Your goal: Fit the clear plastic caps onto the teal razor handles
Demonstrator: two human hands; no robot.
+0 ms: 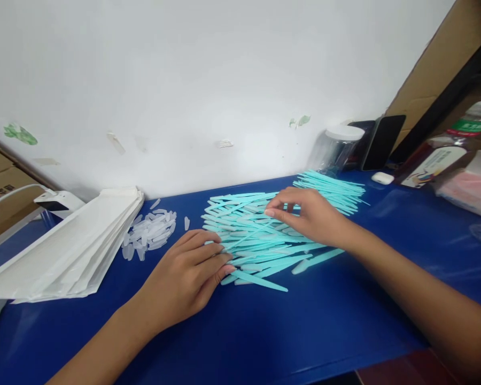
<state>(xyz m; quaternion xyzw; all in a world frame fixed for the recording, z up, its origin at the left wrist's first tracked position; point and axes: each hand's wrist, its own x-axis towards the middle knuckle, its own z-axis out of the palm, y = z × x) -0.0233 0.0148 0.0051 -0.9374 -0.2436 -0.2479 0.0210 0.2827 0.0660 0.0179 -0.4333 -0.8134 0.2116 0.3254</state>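
My left hand (192, 272) is at the left edge of a heap of slim turquoise plastic sticks (260, 251) with pale, flat ends, resembling eyebrow razors. Its thumb and fingers close on the end of a turquoise stick (260, 280) at the near side of the heap. Over the heap's right part, my right hand (310, 214) is curled with thumb and forefinger tips nearly together; anything between them is too small to make out. Behind that hand lies a second bundle of thin turquoise sticks (332, 190). Small translucent caps (152, 230) form a pile left of the heap.
White paper sleeves (72, 246) are stacked at the left, beside a white device (60, 202) with a cable. At the back right stand a clear jar (332, 149), a dark phone (382, 141) and a labelled bottle (444, 147). A white wall (208, 85) borders the blue table (256, 337).
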